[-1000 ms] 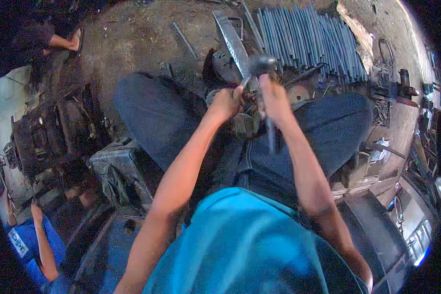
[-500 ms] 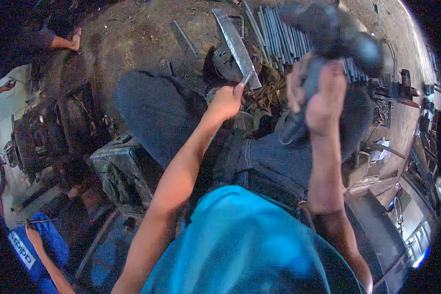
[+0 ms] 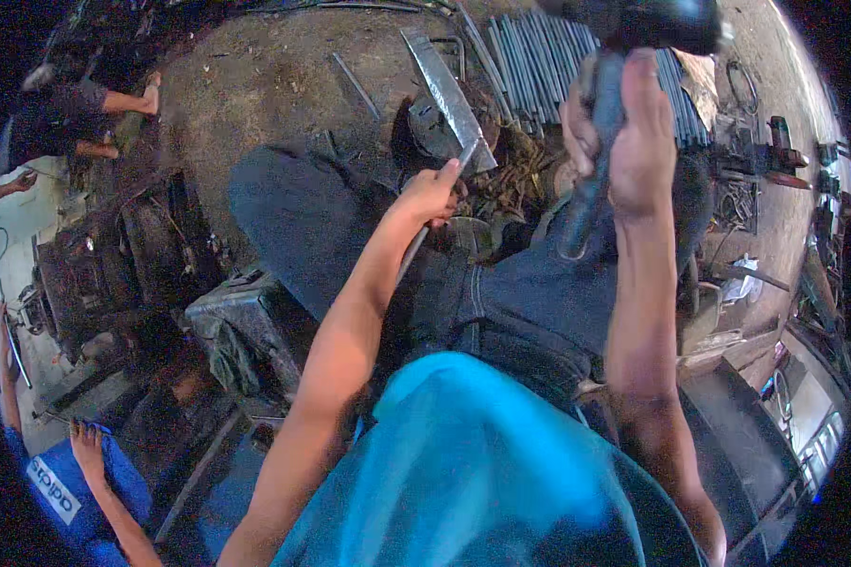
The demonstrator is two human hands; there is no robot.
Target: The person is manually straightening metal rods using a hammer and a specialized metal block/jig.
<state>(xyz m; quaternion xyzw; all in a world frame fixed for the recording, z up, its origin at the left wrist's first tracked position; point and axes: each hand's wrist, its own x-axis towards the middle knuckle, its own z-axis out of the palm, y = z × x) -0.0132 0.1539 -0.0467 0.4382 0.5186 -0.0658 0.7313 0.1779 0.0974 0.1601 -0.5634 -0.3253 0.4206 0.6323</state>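
Note:
My left hand (image 3: 429,197) is closed round a thin metal rod (image 3: 412,249), which runs back under my forearm. The rod's far end meets the near part of a flat, shiny metal blade (image 3: 444,85); whether the two are joined I cannot tell. Beneath the blade is a round, dark metal block (image 3: 427,125), partly covered. My right hand (image 3: 641,146) grips the dark handle of a hammer (image 3: 596,189). Its heavy black head is raised at the upper edge, over the far right, apart from the blade and partly cut off by the picture.
Many grey metal rods (image 3: 539,71) lie in a row beyond my hands. A single rod (image 3: 355,85) lies on the dirt floor. To my left stands a dark metal box (image 3: 246,317). Other people's limbs show at the left, including a hand (image 3: 87,449) on blue cloth.
My right hand has lifted the hammer farther up and away, and it is less blurred. My left hand has shifted slightly, and more of the rod shows behind it.

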